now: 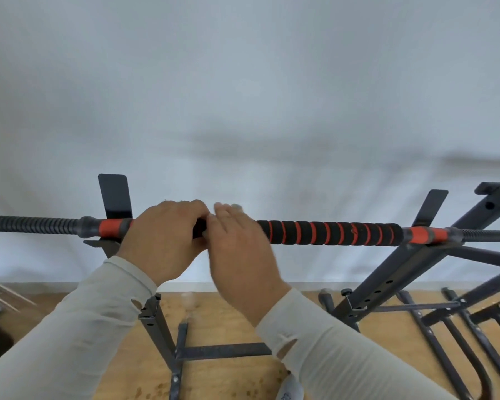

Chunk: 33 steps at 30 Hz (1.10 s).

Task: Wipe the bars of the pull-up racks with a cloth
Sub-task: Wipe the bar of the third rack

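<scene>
head view: a horizontal pull-up bar (329,232) runs across the middle of the scene, wrapped in black foam with orange spiral stripes, with orange collars near each end and ribbed black threaded tips beyond them. it rests in the cradles of two dark uprights, the left upright (156,321) and the right upright (387,272), each with a flat black plate rising behind the bar.

the left hand (163,238) is curled over the top of the bar just right of the left orange collar, fingers closed around the foam. the right hand (237,249) lies just beside it, touching or nearly touching it, laid over the bar with fingers pressed together and extended rather than curled; its outline is blurred, and whether it grips the bar cannot be told. both arms wear pale long sleeves (70,336) with thumb slits near the wrist.

no cloth can be made out for certain; something pale shows at the right fingertips, too blurred to name.

behind is a plain white wall (243,82). below, a wooden floor (228,319) carries the rack's base crossbar. to the right stand further dark rack frames (474,313) with angled tubes.
</scene>
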Available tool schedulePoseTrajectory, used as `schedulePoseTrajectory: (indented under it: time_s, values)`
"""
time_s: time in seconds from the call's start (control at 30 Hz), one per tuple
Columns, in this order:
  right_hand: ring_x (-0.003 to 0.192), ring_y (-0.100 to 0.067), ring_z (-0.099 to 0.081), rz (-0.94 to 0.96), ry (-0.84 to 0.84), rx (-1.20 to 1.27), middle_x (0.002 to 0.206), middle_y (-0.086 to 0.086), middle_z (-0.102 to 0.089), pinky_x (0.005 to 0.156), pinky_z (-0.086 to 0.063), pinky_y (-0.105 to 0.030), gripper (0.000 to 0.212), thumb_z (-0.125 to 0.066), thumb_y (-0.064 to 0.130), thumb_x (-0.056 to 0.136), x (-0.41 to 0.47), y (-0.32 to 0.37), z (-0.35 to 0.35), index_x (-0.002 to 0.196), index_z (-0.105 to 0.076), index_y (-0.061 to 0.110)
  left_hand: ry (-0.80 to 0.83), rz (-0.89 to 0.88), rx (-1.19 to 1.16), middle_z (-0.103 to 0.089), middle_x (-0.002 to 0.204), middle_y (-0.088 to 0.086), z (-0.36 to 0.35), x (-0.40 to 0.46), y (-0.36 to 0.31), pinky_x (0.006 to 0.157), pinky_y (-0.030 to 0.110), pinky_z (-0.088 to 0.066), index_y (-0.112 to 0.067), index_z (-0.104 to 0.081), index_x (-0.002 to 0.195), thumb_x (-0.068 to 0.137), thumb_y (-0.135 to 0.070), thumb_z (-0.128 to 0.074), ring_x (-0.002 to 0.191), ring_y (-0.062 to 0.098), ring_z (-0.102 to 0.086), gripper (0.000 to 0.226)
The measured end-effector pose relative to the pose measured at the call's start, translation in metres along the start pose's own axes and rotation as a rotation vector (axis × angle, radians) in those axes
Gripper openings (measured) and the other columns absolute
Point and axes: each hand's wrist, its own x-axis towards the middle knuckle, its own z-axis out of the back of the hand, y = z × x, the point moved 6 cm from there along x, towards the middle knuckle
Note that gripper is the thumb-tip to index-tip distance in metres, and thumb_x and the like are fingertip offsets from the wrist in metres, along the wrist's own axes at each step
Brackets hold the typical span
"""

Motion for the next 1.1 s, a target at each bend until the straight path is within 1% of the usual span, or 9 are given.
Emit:
schedulePoseTrajectory:
  time_s: [0.17,0.3,0.4,0.53,0.6,0.73,0.8,0.9,1.1]
  values:
    - [0.125,-0.026,-0.058,0.092,0.13,-0.067,0.146,-0.008,-0.056,0.107,-0.045,-0.041,0.053,-0.034,0.006,0.093,-0.018,-0.048,0.019,0.143,-0.053,0.009,0.02,0.008,-0.022,-0.062,0.084,-0.013,0.001,0.002,0.002,0.066,0.031,-0.04,-0.036,-0.059,0.104,0.088,-0.049,-0.066,0.083,0.014,-0.056,0.021]
    - [0.108,-0.012,-0.063,-0.142,0.189,-0.188,0.146,0.014,-0.055,0.102,-0.048,-0.034,0.061,-0.044,0.008,0.088,-0.048,-0.13,0.057,0.145,-0.049,0.03,0.023,0.007,-0.035,-0.06,0.084,-0.014,-0.001,0.003,0.003,0.068,0.031,-0.038,-0.037,-0.059,0.106,0.088,-0.049,-0.066,0.083,0.013,-0.055,0.022]
    - [0.097,-0.013,-0.068,-0.325,0.233,-0.259,0.133,0.013,-0.064,0.092,-0.056,-0.033,0.058,-0.05,0.008,0.088,-0.06,-0.166,0.075,0.141,-0.051,0.032,0.016,0.002,-0.028,-0.061,0.086,-0.014,-0.002,0.002,0.004,0.071,0.032,-0.041,-0.037,-0.059,0.107,0.088,-0.05,-0.066,0.085,0.014,-0.055,0.023]
    - [0.071,-0.015,-0.066,-0.369,0.1,-0.26,0.087,0.006,-0.067,0.062,-0.054,-0.026,0.036,-0.049,0.002,0.089,-0.044,-0.129,0.057,0.12,-0.061,0.015,0.008,-0.007,-0.021,-0.061,0.084,-0.014,-0.001,0.001,0.002,0.072,0.033,-0.046,-0.037,-0.059,0.106,0.088,-0.049,-0.067,0.084,0.014,-0.056,0.023]
    - [0.08,-0.025,-0.069,-0.229,-0.033,-0.161,0.091,-0.005,-0.07,0.067,-0.058,-0.036,0.028,-0.044,0.003,0.086,-0.026,-0.082,0.038,0.099,-0.068,0.009,0.004,-0.008,-0.023,-0.06,0.082,-0.015,-0.001,0.001,0.002,0.071,0.033,-0.046,-0.037,-0.059,0.105,0.088,-0.048,-0.067,0.081,0.014,-0.056,0.022]
    - [0.111,-0.033,-0.061,-0.052,-0.003,0.0,0.115,-0.013,-0.069,0.097,-0.049,-0.046,0.025,-0.052,0.004,0.09,-0.002,-0.024,-0.001,0.111,-0.066,0.005,0.001,-0.012,-0.022,-0.062,0.084,-0.015,-0.001,0.0,0.003,0.069,0.033,-0.045,-0.036,-0.061,0.107,0.087,-0.048,-0.069,0.082,0.014,-0.056,0.025]
    - [0.109,-0.029,-0.059,0.005,0.023,0.001,0.113,-0.007,-0.069,0.093,-0.049,-0.042,0.028,-0.051,0.003,0.09,0.001,-0.029,0.008,0.114,-0.064,0.008,0.005,-0.011,-0.022,-0.063,0.086,-0.015,-0.001,-0.001,0.003,0.072,0.034,-0.047,-0.036,-0.06,0.109,0.088,-0.048,-0.068,0.084,0.015,-0.057,0.026]
    - [0.086,-0.021,-0.06,-0.035,0.178,-0.099,0.088,0.008,-0.064,0.072,-0.049,-0.034,0.044,-0.047,-0.003,0.079,-0.009,-0.083,0.031,0.106,-0.059,0.03,0.011,0.002,-0.024,-0.061,0.086,-0.015,0.0,0.0,0.003,0.074,0.034,-0.047,-0.038,-0.059,0.108,0.089,-0.049,-0.066,0.085,0.014,-0.056,0.023]
    - [0.079,-0.014,-0.061,-0.335,0.384,-0.413,0.09,0.011,-0.064,0.072,-0.052,-0.029,0.039,-0.06,0.013,0.087,-0.042,-0.192,0.067,0.117,-0.061,0.037,0.001,0.013,-0.034,-0.06,0.085,-0.015,-0.003,0.0,0.004,0.075,0.032,-0.045,-0.038,-0.059,0.108,0.088,-0.05,-0.066,0.085,0.013,-0.056,0.024]
